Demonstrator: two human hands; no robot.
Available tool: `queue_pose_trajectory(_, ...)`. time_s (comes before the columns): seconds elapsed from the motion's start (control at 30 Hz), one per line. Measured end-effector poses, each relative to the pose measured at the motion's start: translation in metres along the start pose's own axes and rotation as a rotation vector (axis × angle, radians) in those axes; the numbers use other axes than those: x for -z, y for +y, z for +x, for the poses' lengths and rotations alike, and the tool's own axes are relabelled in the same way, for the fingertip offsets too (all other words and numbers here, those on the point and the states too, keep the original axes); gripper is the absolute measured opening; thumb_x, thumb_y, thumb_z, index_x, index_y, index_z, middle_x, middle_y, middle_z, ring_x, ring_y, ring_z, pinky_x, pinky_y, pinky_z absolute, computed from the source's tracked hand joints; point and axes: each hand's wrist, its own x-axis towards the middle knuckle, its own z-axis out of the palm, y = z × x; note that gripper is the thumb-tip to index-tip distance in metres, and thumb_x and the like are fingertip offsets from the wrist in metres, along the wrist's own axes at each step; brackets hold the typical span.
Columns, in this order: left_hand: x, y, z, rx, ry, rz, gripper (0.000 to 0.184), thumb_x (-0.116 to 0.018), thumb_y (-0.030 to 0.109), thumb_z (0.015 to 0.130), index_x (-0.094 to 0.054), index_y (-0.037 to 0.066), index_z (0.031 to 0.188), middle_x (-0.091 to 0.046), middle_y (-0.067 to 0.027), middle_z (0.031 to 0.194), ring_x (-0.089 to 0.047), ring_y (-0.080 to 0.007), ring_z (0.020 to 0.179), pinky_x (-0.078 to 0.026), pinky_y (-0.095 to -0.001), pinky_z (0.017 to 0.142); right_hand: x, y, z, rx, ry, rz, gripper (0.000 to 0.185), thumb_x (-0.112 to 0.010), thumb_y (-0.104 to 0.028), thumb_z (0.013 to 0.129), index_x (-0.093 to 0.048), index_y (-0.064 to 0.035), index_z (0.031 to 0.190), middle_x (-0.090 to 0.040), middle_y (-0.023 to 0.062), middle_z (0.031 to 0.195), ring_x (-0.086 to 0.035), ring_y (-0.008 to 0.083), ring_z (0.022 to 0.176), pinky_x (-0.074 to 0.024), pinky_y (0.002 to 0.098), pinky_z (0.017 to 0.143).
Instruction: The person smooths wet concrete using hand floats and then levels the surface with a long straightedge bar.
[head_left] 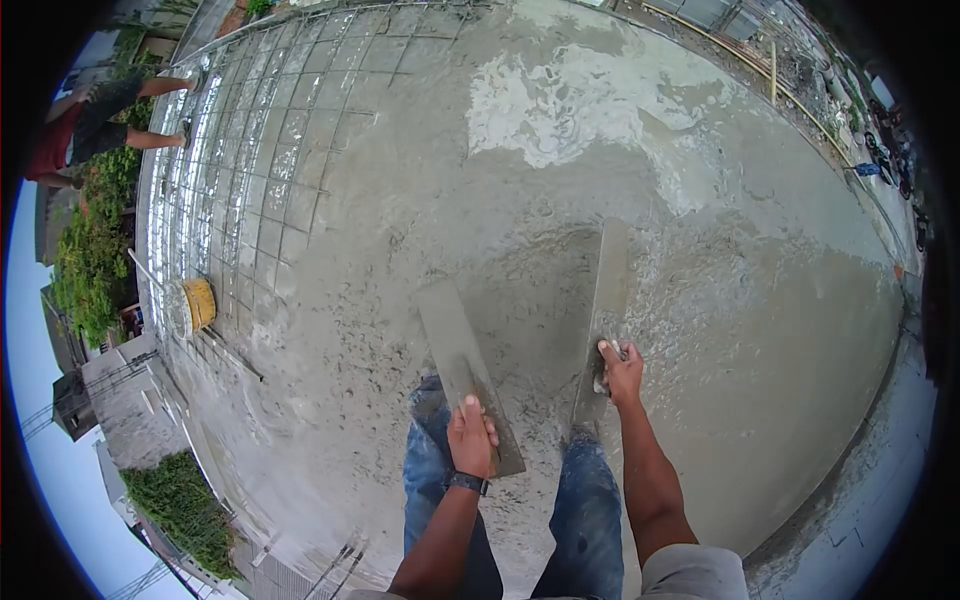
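Observation:
My left hand (471, 437), with a dark watch at the wrist, is closed round the handle of a long flat trowel (448, 325). That trowel slants up and to the left over the wet concrete (540, 290). To its right, my right hand (622, 372) grips a second long trowel (611, 270), which points almost straight away from me. Both blades are smeared with grey cement. The two trowels are apart, with rough, pitted concrete around them. My legs in wet jeans (585, 510) stand in the concrete.
Steel rebar mesh (290, 140) shows at the upper left, where another person (95, 120) stands. A yellow bucket (199, 304) sits by the left edge. Whitish slurry (560, 105) covers concrete further ahead. Poles (775, 75) lie beyond the slab's far right edge.

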Motion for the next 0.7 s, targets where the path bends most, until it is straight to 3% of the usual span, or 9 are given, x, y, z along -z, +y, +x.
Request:
queue_pose_trajectory(0.13, -0.001, 0.033, 0.082, -0.072, 0.060, -0.086, 0.039, -0.058, 0.046, 0.101, -0.049, 0.009, 0.090, -0.046, -0.0004, 0.063, -0.047, -0.0102, 0.050, -0.041, -0.0265, 0.043, -0.096, -0.024, 0.017, -0.067, -0.260, 0.051, 0.038, -0.083, -0.029, 0.083, -0.057, -0.0030, 0.092, -0.052, -0.0012, 0.063, -0.043, 0.0061, 0.043, -0.0326, 0.0268, 0.038)
queue_pose_trajectory(0.17, 0.000, 0.040, 0.107, -0.078, 0.047, -0.099, 0.039, -0.058, 0.046, 0.101, -0.049, 0.009, 0.090, -0.046, -0.0004, 0.063, -0.046, -0.0103, 0.049, -0.041, -0.0266, 0.043, -0.123, -0.040, 0.018, -0.078, -0.285, -0.030, 0.037, -0.083, -0.032, 0.083, -0.062, -0.0020, 0.088, -0.059, 0.0012, 0.068, -0.050, 0.0085, 0.051, -0.0401, 0.0278, 0.046)
queue_pose_trajectory(0.23, 0.001, 0.088, 0.144, -0.090, 0.086, -0.094, 0.034, -0.060, 0.039, 0.101, -0.048, 0.010, 0.088, -0.046, 0.0007, 0.064, -0.046, -0.0084, 0.051, -0.040, -0.0247, 0.043, -0.193, -0.020, 0.049, 0.053, -0.334, -0.098, 0.045, -0.082, -0.041, 0.082, -0.067, 0.0006, 0.092, -0.066, 0.0036, 0.080, -0.059, 0.0108, 0.073, -0.0466, 0.0295, 0.066)
queue_pose_trajectory(0.33, 0.029, 0.124, 0.194, -0.160, 0.078, -0.078, 0.036, -0.060, 0.042, 0.101, -0.047, 0.011, 0.088, -0.046, 0.0005, 0.065, -0.044, -0.0080, 0.050, -0.041, -0.0253, 0.044, -0.295, -0.069, 0.054, -0.080, -0.521, -0.055, 0.061, -0.083, -0.046, 0.079, -0.068, 0.0072, 0.105, -0.069, 0.0099, 0.085, -0.062, 0.0151, 0.079, -0.0490, 0.0318, 0.073)
queue_pose_trajectory(0.4, 0.047, 0.148, 0.212, -0.195, 0.120, -0.028, 0.038, -0.060, 0.045, 0.100, -0.047, 0.011, 0.089, -0.045, 0.0008, 0.065, -0.043, -0.0081, 0.050, -0.041, -0.0250, 0.044, -0.390, -0.029, 0.080, -0.010, -0.554, 0.011, 0.083, -0.084, -0.051, 0.075, -0.061, 0.0145, 0.121, -0.069, 0.0176, 0.090, -0.066, 0.0190, 0.083, -0.0515, 0.0346, 0.077)
queue_pose_trajectory(0.47, 0.050, 0.162, 0.224, -0.177, 0.148, -0.028, 0.043, -0.057, 0.052, 0.099, -0.048, 0.012, 0.089, -0.045, 0.0010, 0.065, -0.043, -0.0090, 0.050, -0.040, -0.0253, 0.046, -0.441, -0.058, 0.079, -0.124, -0.785, -0.039, 0.084, -0.084, -0.049, 0.073, -0.061, 0.0148, 0.122, -0.069, 0.0244, 0.100, -0.068, 0.0246, 0.092, -0.0527, 0.0361, 0.082)
queue_pose_trajectory(0.53, 0.046, 0.172, 0.228, -0.161, 0.168, -0.010, 0.049, -0.054, 0.059, 0.099, -0.048, 0.011, 0.091, -0.045, 0.0012, 0.066, -0.043, -0.0089, 0.050, -0.040, -0.0244, 0.047, -0.483, -0.057, 0.082, -0.110, -0.830, -0.001, 0.079, -0.083, -0.046, 0.074, -0.062, 0.0149, 0.119, -0.068, 0.0295, 0.107, -0.068, 0.0315, 0.103, -0.0528, 0.0389, 0.087)
queue_pose_trajectory(0.63, 0.046, 0.171, 0.235, -0.176, 0.093, 0.043, 0.050, -0.054, 0.060, 0.098, -0.048, 0.011, 0.093, -0.045, 0.0012, 0.066, -0.043, -0.0088, 0.050, -0.040, -0.0241, 0.047, -0.527, -0.026, 0.107, 0.095, -0.453, -0.015, 0.071, -0.081, -0.044, 0.076, -0.063, 0.0121, 0.117, -0.068, 0.0297, 0.106, -0.068, 0.0343, 0.106, -0.0524, 0.0417, 0.089)
queue_pose_trajectory(0.7, 0.035, 0.170, 0.229, -0.187, 0.076, 0.071, 0.049, -0.053, 0.058, 0.099, -0.048, 0.010, 0.093, -0.045, 0.0002, 0.065, -0.042, -0.0095, 0.050, -0.039, -0.0240, 0.046, -0.502, -0.038, 0.140, -0.023, -0.415, 0.033, 0.064, -0.078, -0.041, 0.081, -0.062, 0.0071, 0.119, -0.067, 0.0278, 0.114, -0.065, 0.0371, 0.113, -0.0508, 0.0442, 0.094)
